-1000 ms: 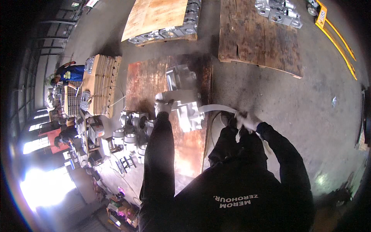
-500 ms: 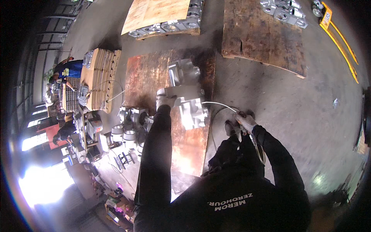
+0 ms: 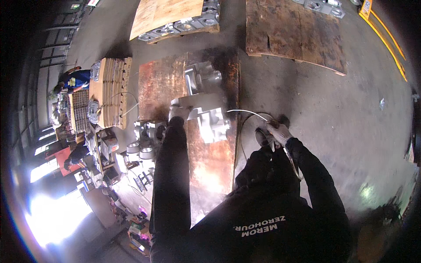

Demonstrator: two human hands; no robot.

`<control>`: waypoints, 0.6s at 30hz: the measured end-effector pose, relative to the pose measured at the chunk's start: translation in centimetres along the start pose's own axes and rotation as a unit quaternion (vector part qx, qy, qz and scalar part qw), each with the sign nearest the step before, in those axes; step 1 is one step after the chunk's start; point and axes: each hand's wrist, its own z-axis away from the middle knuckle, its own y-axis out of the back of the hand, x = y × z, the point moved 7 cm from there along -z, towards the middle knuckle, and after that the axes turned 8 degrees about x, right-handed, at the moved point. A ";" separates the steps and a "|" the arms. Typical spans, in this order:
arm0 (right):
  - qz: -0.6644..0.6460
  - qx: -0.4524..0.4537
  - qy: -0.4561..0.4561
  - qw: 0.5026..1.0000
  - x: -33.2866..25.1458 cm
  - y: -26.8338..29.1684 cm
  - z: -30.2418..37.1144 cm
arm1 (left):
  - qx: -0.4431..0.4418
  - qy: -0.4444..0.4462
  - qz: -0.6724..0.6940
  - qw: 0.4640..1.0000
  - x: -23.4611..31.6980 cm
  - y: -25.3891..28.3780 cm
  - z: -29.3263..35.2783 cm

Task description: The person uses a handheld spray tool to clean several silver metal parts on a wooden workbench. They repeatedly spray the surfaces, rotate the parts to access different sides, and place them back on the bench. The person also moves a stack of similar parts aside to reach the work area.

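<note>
The left hand point(image 3: 176, 111) grips the left end of a flat grey plate point(image 3: 202, 101). The right hand point(image 3: 280, 133) is clenched around a thin pale tube point(image 3: 248, 112), its tip pointing toward a metal casting point(image 3: 213, 126) between both hands.

1. Thin pale tube point(image 3: 247, 112): crisp instead of blurred; tip shifted toward the far edge of the metal casting point(image 3: 212, 128).
2. Dark shoe point(image 3: 284, 119): now visible beyond the right hand point(image 3: 279, 131).
3. Co-worker's forearm point(image 3: 78, 88): drawn back from its earlier reach.
</note>
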 end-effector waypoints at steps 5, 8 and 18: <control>0.112 0.108 0.195 0.968 2.8 0.8 2.1 | -0.010 -0.006 -0.056 0.998 3.0 -1.4 -0.9; 0.141 0.189 0.289 0.928 0.2 -0.9 1.7 | -0.012 -0.032 -0.099 0.995 0.1 -2.6 -2.2; 0.033 0.089 0.181 0.979 2.0 0.6 1.2 | -0.133 -0.046 -0.083 0.987 3.2 -1.8 -1.6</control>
